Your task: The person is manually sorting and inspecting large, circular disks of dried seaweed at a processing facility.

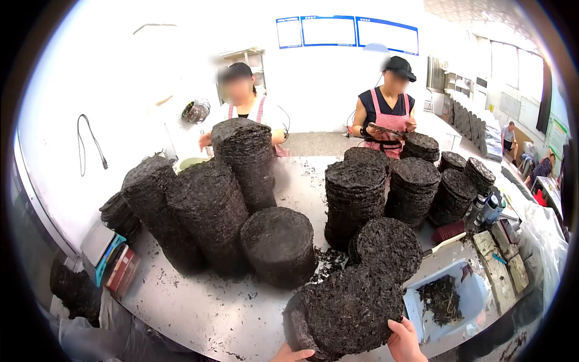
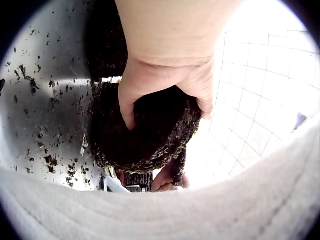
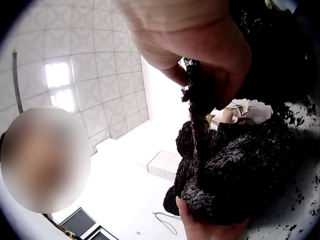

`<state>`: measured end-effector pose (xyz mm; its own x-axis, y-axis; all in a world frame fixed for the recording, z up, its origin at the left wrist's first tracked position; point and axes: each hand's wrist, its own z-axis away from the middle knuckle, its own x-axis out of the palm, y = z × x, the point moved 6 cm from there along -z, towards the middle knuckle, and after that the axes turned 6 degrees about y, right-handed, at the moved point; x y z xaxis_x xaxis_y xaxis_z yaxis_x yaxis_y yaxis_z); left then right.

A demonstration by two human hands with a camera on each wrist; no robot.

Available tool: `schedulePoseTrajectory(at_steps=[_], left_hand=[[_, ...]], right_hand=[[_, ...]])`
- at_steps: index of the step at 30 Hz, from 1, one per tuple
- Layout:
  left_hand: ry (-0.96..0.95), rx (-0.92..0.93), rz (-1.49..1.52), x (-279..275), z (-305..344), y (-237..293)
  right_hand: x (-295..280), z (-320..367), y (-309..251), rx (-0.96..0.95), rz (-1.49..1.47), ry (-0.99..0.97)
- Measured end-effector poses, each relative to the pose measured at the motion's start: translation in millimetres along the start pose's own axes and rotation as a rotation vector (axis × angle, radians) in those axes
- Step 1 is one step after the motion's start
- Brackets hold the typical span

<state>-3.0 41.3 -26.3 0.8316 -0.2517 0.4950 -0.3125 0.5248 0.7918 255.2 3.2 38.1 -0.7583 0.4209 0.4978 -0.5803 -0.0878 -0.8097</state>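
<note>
Close to the near edge, a thick bundle of round, black dried seaweed cakes [image 1: 344, 311] lies on its side, its broad face tilted up. My left hand [image 1: 292, 353] grips its lower left; in the left wrist view the thumb and fingers of that hand [image 2: 160, 80] straddle the dark layers. The right hand [image 1: 405, 341] pinches the edge at the lower right. Seen from the right wrist, this hand [image 3: 215, 60] has a thin rim of a seaweed sheet [image 3: 196, 120] between thumb and fingers. Just behind stands another round seaweed stack [image 1: 386, 248], overlapped by the bundle.
Tall seaweed stacks [image 1: 208, 211] crowd the left, more stacks [image 1: 356, 196] the right. A blue tray [image 1: 476, 301] of scraps, a brush [image 1: 449, 232] and bottles [image 1: 482, 208] are at right. Crumbs litter the metal table [image 1: 181, 311]. Two people in aprons [image 1: 389, 111] stand across it.
</note>
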Motion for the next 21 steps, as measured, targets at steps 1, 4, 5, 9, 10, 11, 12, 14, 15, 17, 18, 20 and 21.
schedulePoseTrajectory(at_steps=[1,4,5,9,10,11,12,14,15,17,18,20,21], left_hand=[[0.005,-0.012,-0.023,2,2,3],[0.050,-0.056,-0.120,5,6,12],[0.084,-0.077,-0.169,6,7,16],[0.145,-0.141,-0.055,-3,3,3],[0.133,-0.131,-0.022,-8,0,-6],[0.120,-0.133,-0.014,-14,-2,-16],[0.105,-0.133,-0.007,-16,-3,-19],[0.099,-0.135,-0.016,-23,-6,-28],[0.102,-0.133,-0.009,-23,-5,-28],[0.109,-0.128,0.005,-20,-4,-26],[0.091,-0.109,0.006,-21,-4,-26],[0.058,-0.074,0.009,-22,-5,-27],[0.063,-0.080,0.014,-23,-4,-27]], right_hand=[[0,1,-3,-0.012,-0.022,0.022],[-16,-5,-11,0.026,-0.027,0.072],[-15,-6,-9,-0.080,-0.172,0.138],[-3,3,-51,-0.234,-0.176,0.128],[-6,5,-57,-0.253,-0.169,0.154],[-9,5,-62,-0.279,-0.163,0.173],[-12,4,-64,-0.296,-0.151,0.188],[-16,4,-68,-0.338,-0.128,0.217],[-17,5,-68,-0.333,-0.141,0.218],[-18,6,-68,-0.324,-0.168,0.217],[-18,6,-67,-0.324,-0.171,0.223],[-19,5,-65,-0.321,-0.177,0.235],[-20,4,-63,-0.316,-0.172,0.234]])
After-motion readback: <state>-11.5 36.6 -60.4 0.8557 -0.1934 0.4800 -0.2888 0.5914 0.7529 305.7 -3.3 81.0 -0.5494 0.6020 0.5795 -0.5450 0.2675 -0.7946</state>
